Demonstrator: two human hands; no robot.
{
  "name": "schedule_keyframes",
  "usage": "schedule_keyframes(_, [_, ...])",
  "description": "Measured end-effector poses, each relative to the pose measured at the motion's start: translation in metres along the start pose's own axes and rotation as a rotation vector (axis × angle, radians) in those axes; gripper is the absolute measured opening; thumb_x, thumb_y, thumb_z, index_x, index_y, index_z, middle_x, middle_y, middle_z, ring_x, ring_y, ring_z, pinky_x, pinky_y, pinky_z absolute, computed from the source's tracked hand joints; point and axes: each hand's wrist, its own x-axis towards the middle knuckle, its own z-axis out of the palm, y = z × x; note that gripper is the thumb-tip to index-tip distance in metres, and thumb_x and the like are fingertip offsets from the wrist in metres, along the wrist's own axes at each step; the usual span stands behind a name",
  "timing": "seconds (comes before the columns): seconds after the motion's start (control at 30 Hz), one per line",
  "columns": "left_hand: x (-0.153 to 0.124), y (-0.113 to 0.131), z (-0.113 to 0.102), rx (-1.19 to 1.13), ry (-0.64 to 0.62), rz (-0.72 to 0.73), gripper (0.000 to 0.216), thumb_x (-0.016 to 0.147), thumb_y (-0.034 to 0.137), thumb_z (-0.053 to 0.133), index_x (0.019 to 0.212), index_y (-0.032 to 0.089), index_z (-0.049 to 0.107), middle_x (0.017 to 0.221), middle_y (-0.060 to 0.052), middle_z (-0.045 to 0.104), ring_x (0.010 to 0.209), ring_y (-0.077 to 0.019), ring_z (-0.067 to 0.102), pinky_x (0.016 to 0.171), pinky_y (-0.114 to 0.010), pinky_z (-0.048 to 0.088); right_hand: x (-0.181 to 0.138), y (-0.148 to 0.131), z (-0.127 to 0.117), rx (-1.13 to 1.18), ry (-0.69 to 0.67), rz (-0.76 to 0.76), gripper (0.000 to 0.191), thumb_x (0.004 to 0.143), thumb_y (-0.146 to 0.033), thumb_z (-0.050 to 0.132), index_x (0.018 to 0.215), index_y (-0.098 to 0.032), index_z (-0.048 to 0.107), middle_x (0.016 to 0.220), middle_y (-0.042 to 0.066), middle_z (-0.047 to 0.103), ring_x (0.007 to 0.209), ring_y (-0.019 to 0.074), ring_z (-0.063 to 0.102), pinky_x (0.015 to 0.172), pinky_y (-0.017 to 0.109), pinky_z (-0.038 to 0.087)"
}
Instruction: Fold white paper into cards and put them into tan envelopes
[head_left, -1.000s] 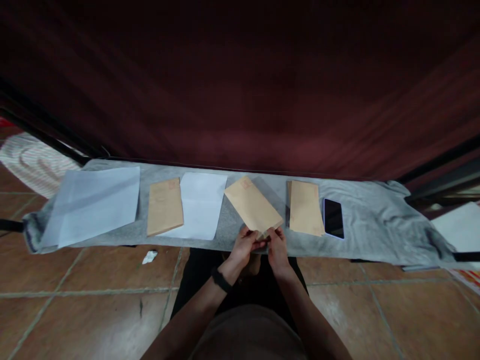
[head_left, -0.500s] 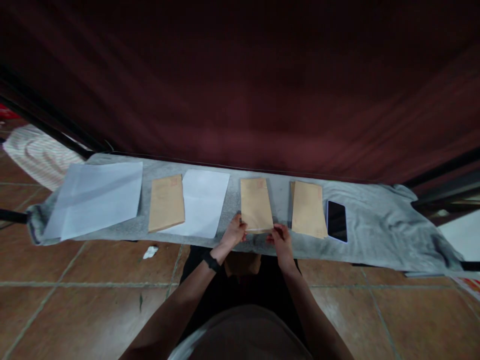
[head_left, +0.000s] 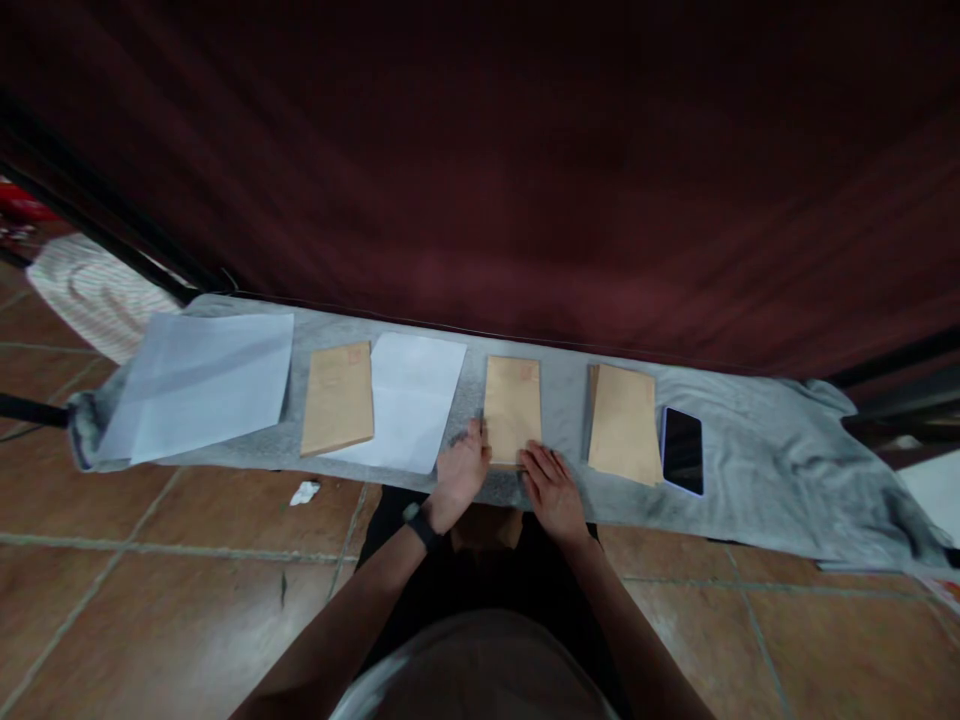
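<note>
A brown paper envelope [head_left: 512, 400] lies flat in front of me, with a small reddish mark near its top right corner. At its lower left edge, my left hand [head_left: 462, 466] grips the side, fingers curled and slightly blurred. My right hand [head_left: 553, 490] rests over the lower right corner with its fingers stretched out and apart. To the right is a stack of similar brown envelopes [head_left: 624, 425]. On the left, another pile of brown envelopes [head_left: 337, 400] partly covers a sheet of white paper [head_left: 416, 400].
Large white sheets [head_left: 210, 385] lie at the far left of the narrow grey cloth-covered surface [head_left: 765, 460]. A phone [head_left: 682, 450] sits right of the right-hand stack. A dark red curtain [head_left: 480, 200] hangs behind. Crumpled white paper [head_left: 304, 492] is on the tiled floor.
My right hand has gone from holding the envelope's lower right corner to lying flat over it. The envelope's lower edge now sits flatter. My left hand stays at the left edge.
</note>
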Motion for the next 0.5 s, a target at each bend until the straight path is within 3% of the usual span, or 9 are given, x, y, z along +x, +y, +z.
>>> schedule_keyframes(0.1, [-0.001, 0.010, 0.005, 0.270, 0.127, 0.341, 0.038, 0.100, 0.023, 0.044, 0.137, 0.015, 0.049, 0.125, -0.014, 0.064, 0.119, -0.0271, 0.061, 0.101, -0.041, 0.048, -0.002, -0.001, 0.002, -0.031, 0.006, -0.002, 0.043, 0.103, -0.026, 0.040, 0.143, -0.019, 0.054, 0.151, 0.011, 0.051, 0.141, 0.0226, 0.046, 0.121, 0.046, 0.031])
schedule_keyframes(0.23, [0.016, 0.020, 0.019, 0.254, 0.045, 0.735, 0.044, 0.103, 0.032, 0.041, 0.146, 0.021, 0.046, 0.158, -0.009, 0.039, 0.150, -0.0272, 0.028, 0.122, -0.049, 0.021, -0.003, -0.003, 0.002, -0.023, 0.030, 0.006, 0.040, 0.101, -0.025, 0.045, 0.136, -0.014, 0.060, 0.143, 0.015, 0.058, 0.137, 0.0260, 0.050, 0.120, 0.049, 0.034])
schedule_keyframes(0.37, [0.041, 0.018, 0.028, 0.214, -0.061, 0.756, 0.050, 0.104, 0.046, 0.037, 0.148, 0.024, 0.046, 0.162, -0.006, 0.035, 0.152, -0.0255, 0.022, 0.124, -0.050, 0.012, -0.002, -0.005, 0.000, 0.010, 0.047, 0.009, 0.039, 0.099, -0.022, 0.048, 0.135, -0.016, 0.061, 0.137, 0.015, 0.063, 0.132, 0.0273, 0.055, 0.117, 0.052, 0.038])
schedule_keyframes(0.5, [0.061, 0.016, 0.032, 0.224, -0.078, 0.772, 0.050, 0.105, 0.045, 0.037, 0.151, 0.027, 0.042, 0.163, -0.003, 0.031, 0.153, -0.0243, 0.020, 0.124, -0.051, 0.007, -0.001, -0.006, -0.004, 0.033, 0.049, -0.007, 0.042, 0.100, -0.022, 0.048, 0.141, -0.020, 0.055, 0.143, 0.012, 0.059, 0.135, 0.0267, 0.052, 0.118, 0.052, 0.037])
